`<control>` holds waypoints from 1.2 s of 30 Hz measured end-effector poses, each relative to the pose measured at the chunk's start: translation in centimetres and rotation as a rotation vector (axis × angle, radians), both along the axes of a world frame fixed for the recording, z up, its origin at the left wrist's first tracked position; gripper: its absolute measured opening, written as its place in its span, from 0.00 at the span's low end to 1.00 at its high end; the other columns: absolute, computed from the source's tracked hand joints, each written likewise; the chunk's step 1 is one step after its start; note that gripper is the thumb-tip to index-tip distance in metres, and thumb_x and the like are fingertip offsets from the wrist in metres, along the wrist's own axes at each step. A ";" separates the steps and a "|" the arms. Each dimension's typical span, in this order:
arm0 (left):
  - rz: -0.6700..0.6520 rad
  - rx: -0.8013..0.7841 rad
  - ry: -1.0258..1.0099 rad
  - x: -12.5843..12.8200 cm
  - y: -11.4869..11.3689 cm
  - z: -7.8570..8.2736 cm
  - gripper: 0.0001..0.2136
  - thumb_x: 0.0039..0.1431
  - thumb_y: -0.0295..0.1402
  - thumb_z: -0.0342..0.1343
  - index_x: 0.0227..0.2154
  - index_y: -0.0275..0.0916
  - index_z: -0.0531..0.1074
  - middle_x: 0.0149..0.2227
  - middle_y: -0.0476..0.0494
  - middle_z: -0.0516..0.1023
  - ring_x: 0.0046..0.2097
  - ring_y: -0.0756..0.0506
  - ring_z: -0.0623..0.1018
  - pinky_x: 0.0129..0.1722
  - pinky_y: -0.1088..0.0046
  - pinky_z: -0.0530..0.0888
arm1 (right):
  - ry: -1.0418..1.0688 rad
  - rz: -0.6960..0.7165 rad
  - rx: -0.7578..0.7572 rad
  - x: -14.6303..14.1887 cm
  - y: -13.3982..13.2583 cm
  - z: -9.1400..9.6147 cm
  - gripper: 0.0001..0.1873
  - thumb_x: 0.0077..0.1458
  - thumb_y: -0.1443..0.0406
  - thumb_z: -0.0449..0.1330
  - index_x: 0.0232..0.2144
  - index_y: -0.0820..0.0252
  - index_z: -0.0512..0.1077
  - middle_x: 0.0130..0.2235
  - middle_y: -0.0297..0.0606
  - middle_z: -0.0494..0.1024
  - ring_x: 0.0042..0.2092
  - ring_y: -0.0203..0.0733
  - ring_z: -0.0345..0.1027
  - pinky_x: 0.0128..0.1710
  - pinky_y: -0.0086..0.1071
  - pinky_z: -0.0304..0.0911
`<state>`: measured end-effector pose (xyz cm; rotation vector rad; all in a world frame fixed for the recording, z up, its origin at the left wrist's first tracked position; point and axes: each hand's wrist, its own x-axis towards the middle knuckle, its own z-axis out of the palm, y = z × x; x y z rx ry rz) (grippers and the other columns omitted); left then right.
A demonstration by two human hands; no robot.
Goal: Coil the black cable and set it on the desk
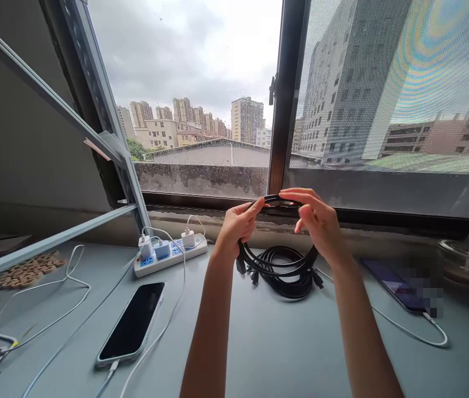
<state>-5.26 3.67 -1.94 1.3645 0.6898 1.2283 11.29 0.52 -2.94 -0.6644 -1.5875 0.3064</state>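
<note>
A looped black cable (275, 272) is held up in front of me above the desk. My left hand (236, 224) pinches its left side, thumb pressed along the top. On the other side, my right hand (317, 221) has its fingers bent over the loop's upper right part, thumb and index finger a little apart; the palm side is partly hidden. A black connector (240, 265) hangs just below my left hand. Beneath the held loop, a coil of black cables (290, 287) with plug ends lies on the desk, partly covered by it.
On the left stand a white power strip (172, 257) with chargers and a phone (132, 320) on a cable. Wooden pieces (31, 271) lie behind a metal frame bar (52, 243). At right are another phone (395, 284) and a lidded cup (462, 271). A window edges the grey desk (275, 354).
</note>
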 end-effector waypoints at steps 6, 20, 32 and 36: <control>-0.090 -0.009 0.016 0.8 -0.4 0.0 0.18 0.50 0.48 0.59 0.27 0.36 0.69 0.13 0.61 0.47 0.14 0.59 0.46 0.12 0.81 0.41 | -0.103 -0.286 0.164 0.6 0.3 -0.2 0.07 0.52 0.60 0.63 0.34 0.55 0.77 0.44 0.38 0.74 0.41 0.37 0.70 0.18 0.21 0.61; 0.147 0.039 0.989 2.8 1.7 -3.1 0.16 0.61 0.40 0.45 0.31 0.35 0.72 0.25 0.44 0.77 0.25 0.48 0.77 0.28 0.74 0.71 | 0.113 -0.800 0.051 3.4 3.1 -2.3 0.14 0.48 0.56 0.64 0.32 0.59 0.74 0.34 0.38 0.79 0.31 0.40 0.71 0.34 0.35 0.69; 0.220 -0.024 1.344 4.6 2.0 -4.2 0.11 0.56 0.34 0.45 0.29 0.34 0.71 0.23 0.41 0.78 0.26 0.43 0.79 0.40 0.68 0.71 | -0.241 -0.191 -0.909 9.7 5.5 -7.9 0.20 0.47 0.61 0.65 0.43 0.61 0.75 0.39 0.41 0.78 0.28 0.35 0.71 0.21 0.24 0.65; 0.153 -0.065 1.400 5.7 3.0 -6.2 0.09 0.53 0.29 0.48 0.25 0.34 0.72 0.24 0.39 0.79 0.26 0.44 0.80 0.37 0.71 0.71 | -0.356 -0.127 -1.089 9.9 7.1 -10.5 0.15 0.50 0.64 0.63 0.41 0.64 0.76 0.36 0.40 0.78 0.30 0.36 0.70 0.22 0.23 0.64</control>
